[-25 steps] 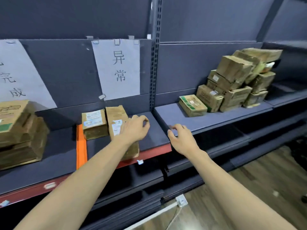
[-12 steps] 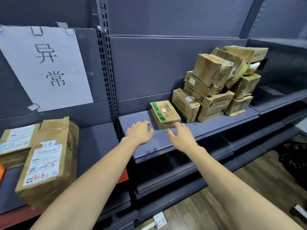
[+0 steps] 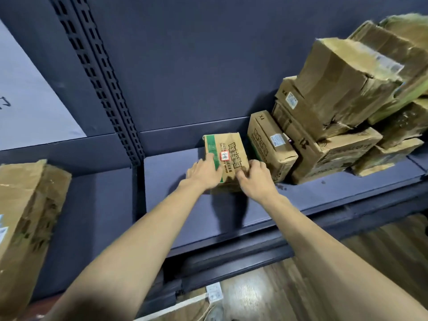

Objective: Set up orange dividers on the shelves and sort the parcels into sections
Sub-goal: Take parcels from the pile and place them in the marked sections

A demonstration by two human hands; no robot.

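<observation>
A small flat cardboard parcel (image 3: 228,149) with a green stripe and a red-and-white sticker lies on the dark right shelf (image 3: 176,218). My left hand (image 3: 203,171) rests on its left front corner, fingers spread over the top. My right hand (image 3: 253,178) grips its right front corner with curled fingers. To the right, a stack of several brown parcels (image 3: 342,107) leans against the back panel. A large brown parcel (image 3: 25,218) lies on the left shelf. No orange divider is in view.
A perforated upright post (image 3: 97,79) separates the two shelf bays. A white paper sign (image 3: 30,100) hangs on the left back panel. A lower shelf and wooden floor (image 3: 289,293) lie below.
The view has shifted right and closer. Both hands have reached forward from the shelf's front edge onto the green-striped parcel and taken hold of its front corners.
</observation>
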